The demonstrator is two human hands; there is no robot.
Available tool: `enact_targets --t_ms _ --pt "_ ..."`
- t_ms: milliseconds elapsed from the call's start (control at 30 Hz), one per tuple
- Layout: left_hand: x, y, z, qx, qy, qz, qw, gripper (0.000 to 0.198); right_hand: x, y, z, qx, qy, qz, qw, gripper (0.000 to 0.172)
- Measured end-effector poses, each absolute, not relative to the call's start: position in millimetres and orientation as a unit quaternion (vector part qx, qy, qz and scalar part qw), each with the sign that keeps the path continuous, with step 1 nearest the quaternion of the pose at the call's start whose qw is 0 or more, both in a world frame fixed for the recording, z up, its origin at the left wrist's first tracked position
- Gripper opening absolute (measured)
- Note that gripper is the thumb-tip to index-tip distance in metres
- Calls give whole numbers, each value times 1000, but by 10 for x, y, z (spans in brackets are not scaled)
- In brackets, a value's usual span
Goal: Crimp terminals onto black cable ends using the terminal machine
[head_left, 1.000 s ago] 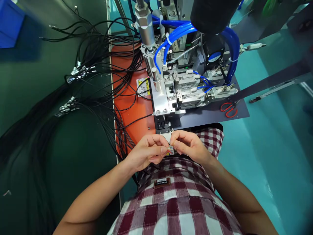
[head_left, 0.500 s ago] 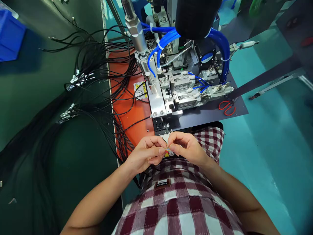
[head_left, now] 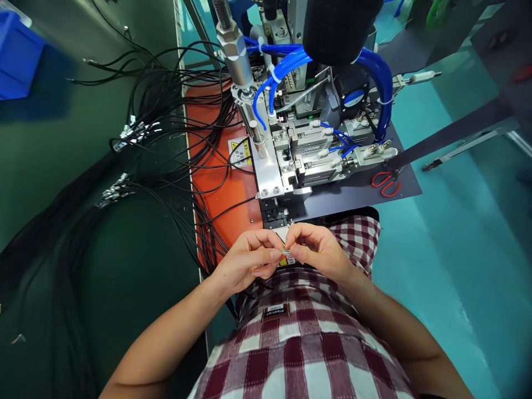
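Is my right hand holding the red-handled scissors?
No, the red-handled scissors lie on the grey plate, away from your right hand.

Ahead-right of where I grip: red-handled scissors [head_left: 393, 176], on dark grey plate [head_left: 353, 200] | far ahead-left: blue bin [head_left: 17, 58], partly in view, on dark green tabletop [head_left: 137, 266] | ahead, slightly left: yellow-and-white warning label [head_left: 240, 152] on orange base plate [head_left: 236, 223] | right, below: turquoise floor [head_left: 440, 244]

Here the hands [head_left: 254, 256] [head_left: 319, 249] mask most of the wires [head_left: 285, 253], ends too tiny to read; the blue bin [head_left: 16, 61] runs off the left edge, the black cylinder [head_left: 341, 29] off the top!
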State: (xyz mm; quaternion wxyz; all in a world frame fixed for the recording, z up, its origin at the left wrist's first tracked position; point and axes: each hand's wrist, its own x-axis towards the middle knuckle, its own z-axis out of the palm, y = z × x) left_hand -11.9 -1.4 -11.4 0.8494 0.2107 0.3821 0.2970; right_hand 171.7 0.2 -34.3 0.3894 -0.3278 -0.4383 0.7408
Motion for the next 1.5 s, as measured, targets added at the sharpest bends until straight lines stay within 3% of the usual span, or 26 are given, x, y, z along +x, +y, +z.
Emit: enact_targets --t_ms 367,1167,1300,1500 --pt "-112 6 -147 208 369 312 850 15 1679 -31 -321 -377 -464 688 411 19" --pt "-111 -28 -142 259 405 247 841 22 1789 95 -279 -310 -496 749 311 22" --pt "-79 -50 -142 271 443 281 807 21 1802 149 -267 -336 -513 729 305 21" --pt "-39 -65 -153 286 482 361 745 21 1742 43 -280 -435 -526 633 364 13"
